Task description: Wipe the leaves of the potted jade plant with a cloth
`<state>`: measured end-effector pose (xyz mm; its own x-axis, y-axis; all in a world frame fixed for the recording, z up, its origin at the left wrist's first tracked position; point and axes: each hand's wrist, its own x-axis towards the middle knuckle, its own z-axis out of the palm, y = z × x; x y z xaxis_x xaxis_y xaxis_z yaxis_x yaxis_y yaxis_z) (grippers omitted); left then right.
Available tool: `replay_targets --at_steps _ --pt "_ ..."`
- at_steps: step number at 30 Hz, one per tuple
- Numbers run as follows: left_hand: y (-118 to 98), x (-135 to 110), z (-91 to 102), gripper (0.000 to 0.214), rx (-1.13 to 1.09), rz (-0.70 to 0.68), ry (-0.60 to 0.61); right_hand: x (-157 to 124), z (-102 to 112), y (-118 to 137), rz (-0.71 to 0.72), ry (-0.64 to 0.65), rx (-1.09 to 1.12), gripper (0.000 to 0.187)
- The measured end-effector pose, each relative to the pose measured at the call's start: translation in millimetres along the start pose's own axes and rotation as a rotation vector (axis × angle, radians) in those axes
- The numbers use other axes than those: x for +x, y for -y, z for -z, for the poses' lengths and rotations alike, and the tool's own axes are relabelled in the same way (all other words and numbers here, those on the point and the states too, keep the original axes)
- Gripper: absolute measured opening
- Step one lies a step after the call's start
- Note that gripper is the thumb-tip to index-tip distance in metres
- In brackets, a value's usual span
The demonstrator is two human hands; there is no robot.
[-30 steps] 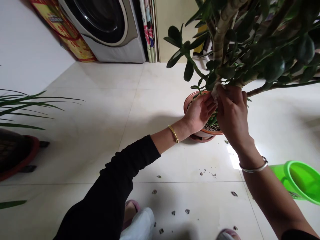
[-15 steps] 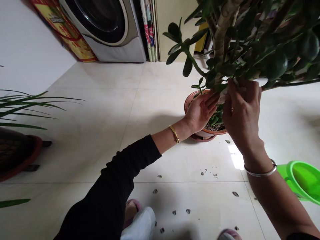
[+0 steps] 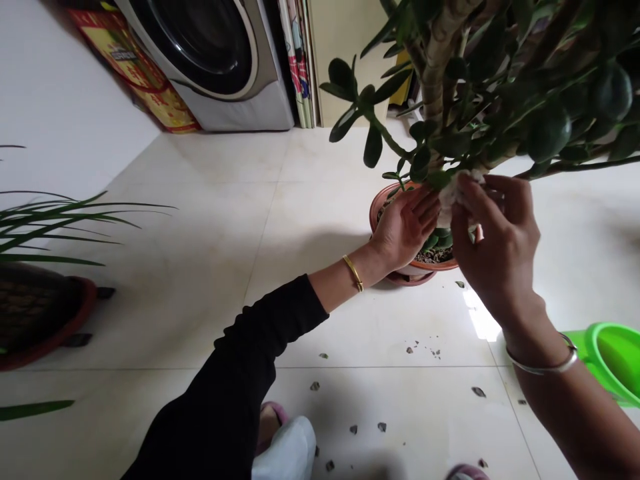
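Observation:
A jade plant (image 3: 370, 110) with thick dark green leaves fills the upper right, rooted in a brown pot (image 3: 376, 207) on a saucer. My left hand (image 3: 406, 225) is palm up beneath the lower branches, fingers stretched out; the tips reach a green leaf (image 3: 439, 179), and I cannot make out whether they bear it. Pinched in the fingers of my right hand (image 3: 500, 233) is a crumpled white tissue (image 3: 453, 193), just right of the left fingertips and against the leaf's lower side.
A bright green bucket (image 3: 595, 353) stands at the right. Several dry bits (image 3: 479, 391) are scattered over the tiled floor (image 3: 200, 320). Another potted plant (image 3: 55, 227) with long thin leaves is on the left. Behind are a washing machine (image 3: 235, 113) and a red-yellow package (image 3: 145, 73).
My right hand has moved right and slightly down, and more of the tissue shows. The left hand stays palm up in nearly the same place. The whole view has shifted slightly.

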<state>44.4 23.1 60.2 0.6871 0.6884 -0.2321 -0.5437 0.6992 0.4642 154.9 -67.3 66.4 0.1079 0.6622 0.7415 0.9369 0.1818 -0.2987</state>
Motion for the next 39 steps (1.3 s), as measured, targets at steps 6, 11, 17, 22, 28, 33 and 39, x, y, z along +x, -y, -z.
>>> replay_targets --at_steps 6,11,17,22,28,33,39 --pt "2 5 0.5 0.019 0.001 -0.062 0.009 15 -28 -2 -0.061 0.165 -0.09 0.051" --pt "0 6 1.2 0.019 0.138 -0.053 -0.03 4 -24 0 0.014 0.183 -0.152 0.05" --pt "-1 3 -3.0 0.027 0.16 -0.071 -0.032 -7 -9 4 0.016 0.232 -0.096 0.045" --pt "-5 -10 7.9 0.021 0.121 0.01 -0.046 -13 10 1 0.022 0.148 -0.018 0.037" --pt "-23 -32 10.6 0.018 0.054 -0.088 0.01 -11 15 10 0.037 -0.11 0.051 0.053" --pt "-32 -37 -3.3 0.02 0.031 -0.176 0.063 6 -11 21 0.157 -0.193 0.031 0.046" --pt "-33 -36 -0.1 0.023 0.151 -0.325 0.185 16 -34 23 0.203 -0.186 0.006 0.044"
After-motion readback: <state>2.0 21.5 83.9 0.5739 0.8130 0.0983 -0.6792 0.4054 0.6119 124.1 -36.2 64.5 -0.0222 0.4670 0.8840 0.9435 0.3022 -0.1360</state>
